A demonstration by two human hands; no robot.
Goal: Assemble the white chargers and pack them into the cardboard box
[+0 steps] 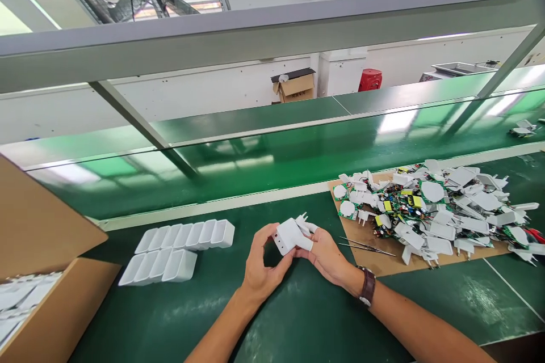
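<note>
A white USB charger [290, 236] is held between both hands above the green table, with USB ports on its left end and plug pins at its upper right. My left hand [263, 266] grips the ports' end between thumb and fingers. Closed on the plug side is my right hand [331, 260], which has white covers on some fingertips and a brown watch on the wrist. Two rows of white open plastic housings [179, 265] stand left of my hands. Right of them, metal tweezers [369, 247] lie partly on a cardboard sheet [355, 244].
Circuit boards with white plug parts [430, 210] are heaped on the cardboard. An open cardboard box [87, 309] holding white pieces stands at the left edge. Behind the table [213, 323] runs a green conveyor belt [264, 161], with a metal frame [264, 34] over it.
</note>
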